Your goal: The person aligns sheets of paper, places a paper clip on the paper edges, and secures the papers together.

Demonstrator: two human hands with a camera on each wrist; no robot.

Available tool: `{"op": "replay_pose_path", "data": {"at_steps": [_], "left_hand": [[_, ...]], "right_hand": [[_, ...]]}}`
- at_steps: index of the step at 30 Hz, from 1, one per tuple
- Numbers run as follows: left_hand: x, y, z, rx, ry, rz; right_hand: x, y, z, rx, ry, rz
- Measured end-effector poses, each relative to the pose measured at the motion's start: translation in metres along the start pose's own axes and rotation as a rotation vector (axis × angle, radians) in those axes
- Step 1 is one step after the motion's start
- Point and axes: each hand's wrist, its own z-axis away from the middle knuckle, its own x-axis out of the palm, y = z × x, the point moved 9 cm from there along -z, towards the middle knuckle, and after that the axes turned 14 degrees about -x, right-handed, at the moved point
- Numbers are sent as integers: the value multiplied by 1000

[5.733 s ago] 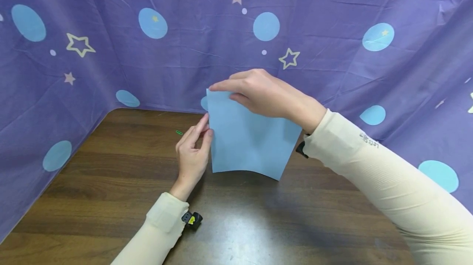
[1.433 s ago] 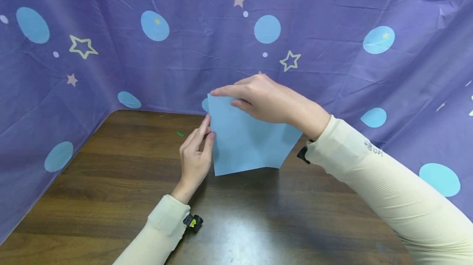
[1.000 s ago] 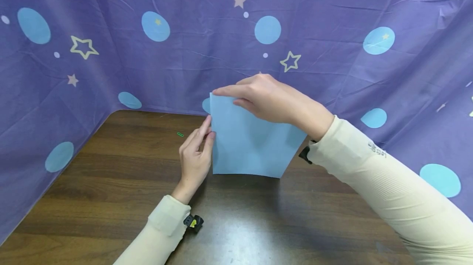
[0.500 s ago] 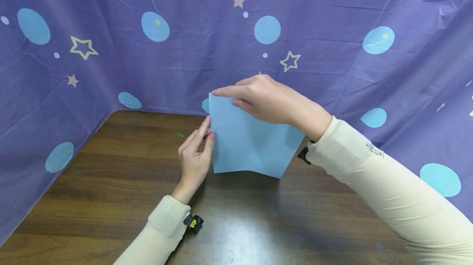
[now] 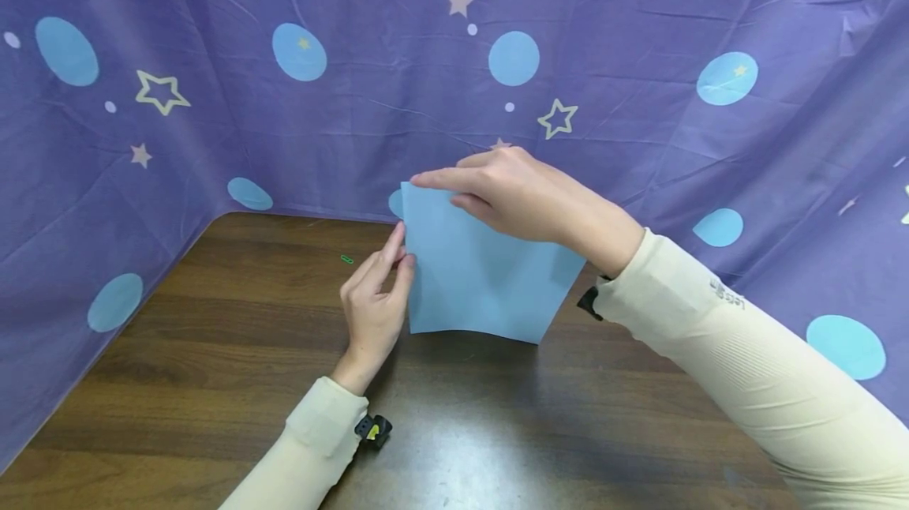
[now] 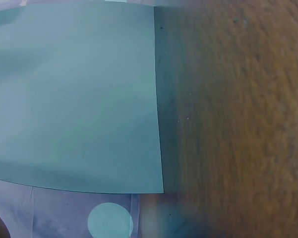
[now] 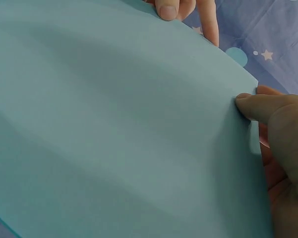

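Note:
A light blue paper sheet (image 5: pixel 483 281) is held nearly upright above the dark wooden table (image 5: pixel 213 352). My right hand (image 5: pixel 454 190) grips its top edge from above, the index finger stretched toward the top left corner. My left hand (image 5: pixel 399 256) pinches the sheet's left edge between thumb and fingers. In the right wrist view the blue sheet (image 7: pixel 114 124) fills the frame, with a thumb (image 7: pixel 268 106) pressed on its right edge and fingertips (image 7: pixel 171 9) at the top. The left wrist view shows the sheet (image 6: pixel 74 99) over the table (image 6: pixel 238 124); the hand itself is out of frame.
A small green paper clip (image 5: pixel 346 259) lies on the table left of my left hand. Purple cloth (image 5: pixel 639 60) with blue dots and stars hangs close behind and on both sides of the table. Both arms wear cream sleeves.
Both hands keep the same hold on the sheet. Its lower edge has bent and straightened a little, and my right forearm has shifted slightly.

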Motion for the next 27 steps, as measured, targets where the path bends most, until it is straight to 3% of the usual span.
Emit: {"op": "replay_pose_path", "data": {"at_steps": [27], "left_hand": [[4, 2, 1, 21, -56, -3]], "right_hand": [[-2, -2, 5, -7, 8, -23]]}}
